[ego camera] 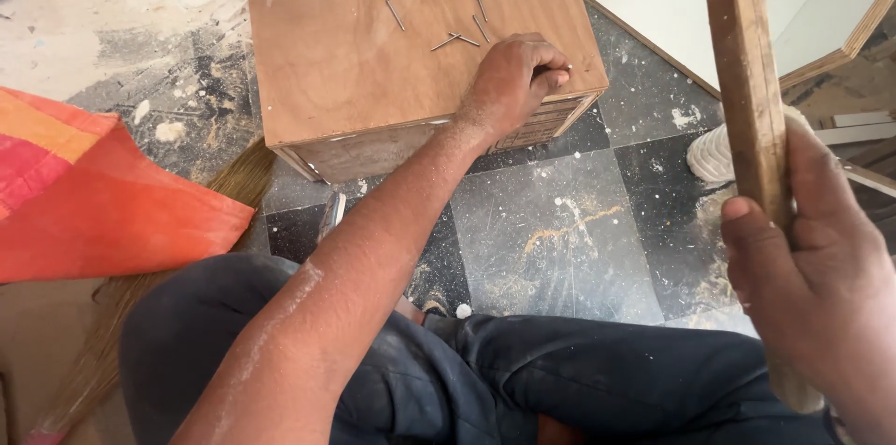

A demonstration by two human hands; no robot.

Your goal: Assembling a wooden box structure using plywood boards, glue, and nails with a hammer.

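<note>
My left hand [513,81] rests on the near right corner of a brown plywood box [355,44], its fingers curled together as if pinching something small; what is in them I cannot tell. Several loose nails [462,30] lie on the box top just beyond the knuckles. My right hand [812,268] is wrapped round a long upright wooden stick [742,62] at the right edge of the view. My dark trousers [485,380] fill the bottom of the view.
The floor [560,230] is dark tile spattered with paint and dust. An orange and red cloth [84,193] lies at the left. A straw broom [233,184] lies beside it. A white roll [714,156] and plywood panels [840,44] sit at the right.
</note>
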